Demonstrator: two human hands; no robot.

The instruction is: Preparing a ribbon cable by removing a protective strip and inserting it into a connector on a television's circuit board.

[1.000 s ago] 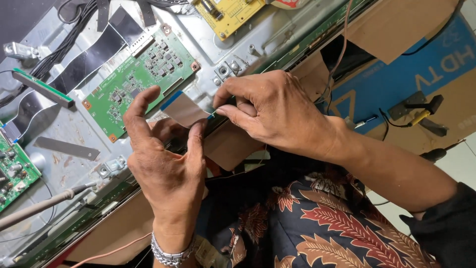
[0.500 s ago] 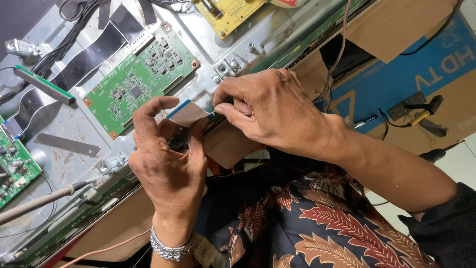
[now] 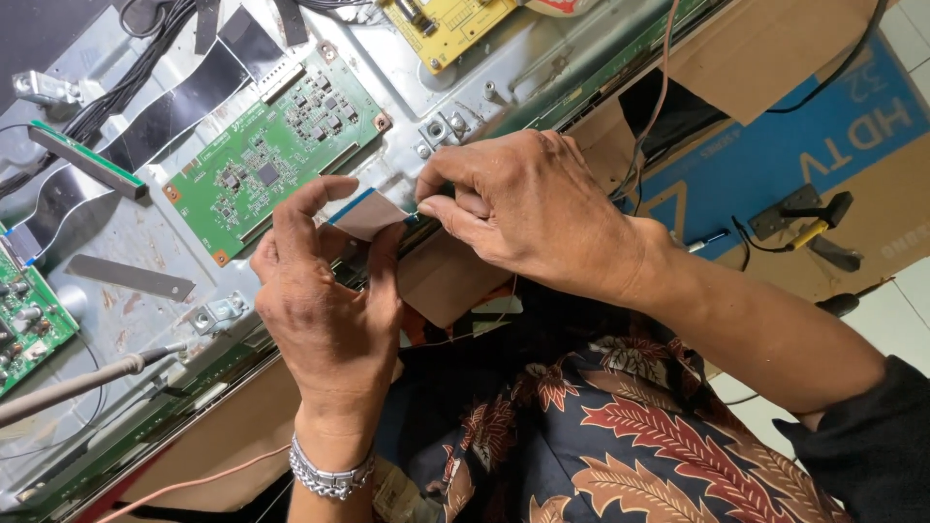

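Observation:
My left hand [image 3: 329, 310], with a metal bracelet on its wrist, pinches a flat brown ribbon cable [image 3: 366, 215] with a blue end between thumb and fingers. It holds the cable just above the lower edge of a television's metal back panel [image 3: 145, 242]. My right hand [image 3: 533, 213] is close on the right, thumb and forefinger pinched at the cable's right corner by the panel's edge strip. What sits between those fingertips is too small to tell. A green circuit board [image 3: 262, 165] lies on the panel right behind the cable.
A yellow circuit board [image 3: 446, 24] sits at the top, another green board [image 3: 24, 320] at the left edge. Black flat cables [image 3: 184, 97] and a narrow green strip [image 3: 87, 160] cross the panel. A grey probe [image 3: 77, 383] lies lower left. A cardboard box [image 3: 794, 145] with a hand tool [image 3: 804, 208] lies right.
My left hand went from spread fingers to pinching the ribbon cable's end and lifting it. The right hand stayed pinched at the panel edge.

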